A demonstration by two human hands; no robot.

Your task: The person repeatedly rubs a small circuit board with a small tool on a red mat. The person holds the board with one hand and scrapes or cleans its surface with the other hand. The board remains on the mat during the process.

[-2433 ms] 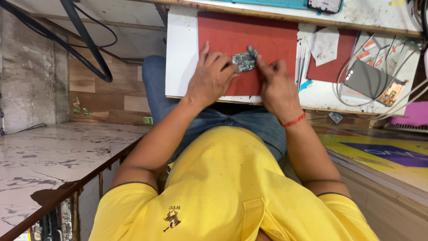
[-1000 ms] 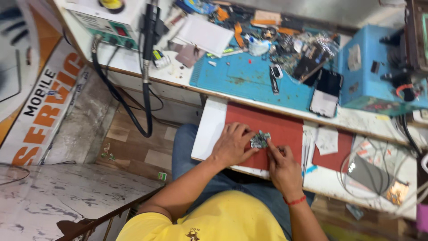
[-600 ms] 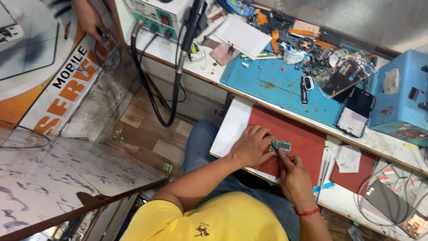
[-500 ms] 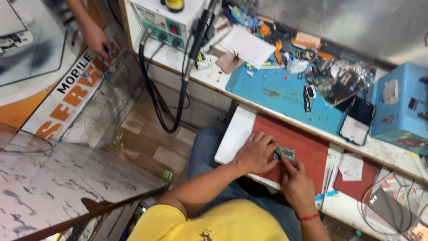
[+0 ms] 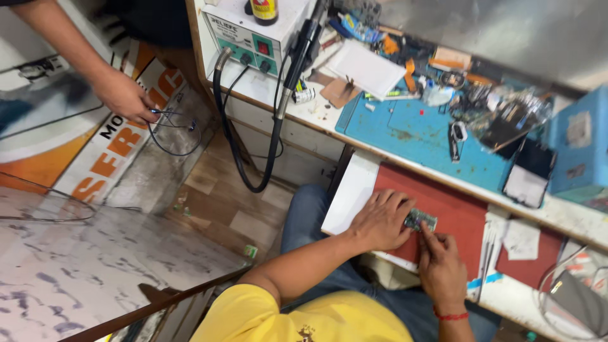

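Left hand (image 5: 380, 220): palm down, fingers spread and curled over the near edge of a small green circuit board (image 5: 421, 220), pinning it flat, likely to stop it sliding. Right hand (image 5: 441, 269): index finger extended, tip on the board's lower edge; grip loose, holds nothing else. Board lies on a dull red mat (image 5: 462, 215), matte, probably non-slip. Beyond: blue work mat (image 5: 418, 130), cluttered; white boxy station (image 5: 253, 28) with black ribbed hose.

A matt red rubbery mat (image 5: 465, 212) is lying at lower right under a small green circuit board (image 5: 420, 220), a smooth blue mat (image 5: 411, 126) is sitting above it, and glossy marbled stone (image 5: 76, 253) is gleaming at lower left
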